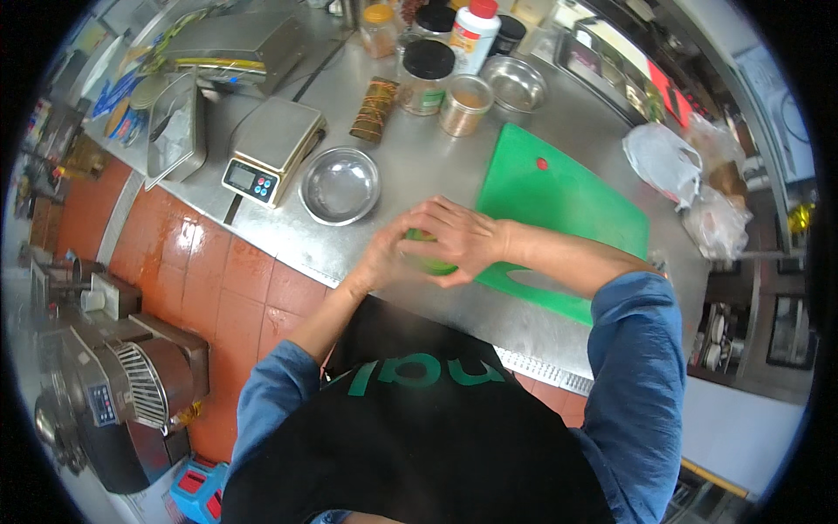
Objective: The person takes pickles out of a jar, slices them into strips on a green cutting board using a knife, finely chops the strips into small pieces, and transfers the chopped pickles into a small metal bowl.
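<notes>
In front of my body, above the front edge of the steel worktop, both hands close around a round container with a green lid (437, 263). My right hand (461, 237) lies over the top, its fingers curled across the lid. From the other side my left hand (385, 257) grips the container, its fingers partly blurred. Most of the container is hidden by the hands, so its contents cannot be made out. A shallow stainless steel bowl (339, 186) stands to the left of my hands. The green cutting board (556, 190) lies to the right, partly under my right forearm.
A digital kitchen scale (275, 141) and a steel pan (177, 137) are at left. A string-tied leaf bundle (375, 110), a black-lidded jar (427, 75), a clear jar (466, 105) and a second bowl (515, 83) stand behind. Plastic bags (664, 160) sit at right.
</notes>
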A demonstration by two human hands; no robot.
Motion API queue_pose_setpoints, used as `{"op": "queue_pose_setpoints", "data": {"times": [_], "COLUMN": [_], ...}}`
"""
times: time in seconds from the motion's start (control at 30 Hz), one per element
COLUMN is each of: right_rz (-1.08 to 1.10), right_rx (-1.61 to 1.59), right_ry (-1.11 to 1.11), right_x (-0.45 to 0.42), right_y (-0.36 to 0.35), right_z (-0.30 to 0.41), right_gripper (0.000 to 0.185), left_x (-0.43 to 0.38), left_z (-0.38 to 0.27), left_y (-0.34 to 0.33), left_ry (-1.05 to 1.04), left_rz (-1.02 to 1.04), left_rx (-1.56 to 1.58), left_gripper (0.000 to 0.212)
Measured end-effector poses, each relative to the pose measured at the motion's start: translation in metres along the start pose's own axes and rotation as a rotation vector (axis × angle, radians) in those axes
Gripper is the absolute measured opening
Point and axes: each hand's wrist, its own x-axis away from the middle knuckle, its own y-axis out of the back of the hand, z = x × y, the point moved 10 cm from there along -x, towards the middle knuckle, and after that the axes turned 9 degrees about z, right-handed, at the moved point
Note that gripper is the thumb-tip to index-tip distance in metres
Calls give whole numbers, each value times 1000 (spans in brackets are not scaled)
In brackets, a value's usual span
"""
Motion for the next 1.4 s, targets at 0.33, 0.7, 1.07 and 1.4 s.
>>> {"op": "queue_pose_setpoints", "data": {"times": [0.33,0.7,1.07,1.4], "right_rz": [-1231,-168,-433,-720], "right_rx": [-1545,476,365,300], "right_ry": [-1107,-1602,-1641,-1522], "right_x": [161,350,364,350], "right_y": [-94,50,31,50], "right_z": [-218,9,77,84], "right_gripper": [41,28,17,17], "left_x": [7,15,-47,-61], "left_z": [-10,-106,-27,-35], "left_y": [3,64,-74,-57], "left_ry": [172,-79,68,221], "left_rz": [-146,-293,1123,978], "left_rx": [-144,-833,-1307,-1224], "left_gripper": [108,19,8,13]}}
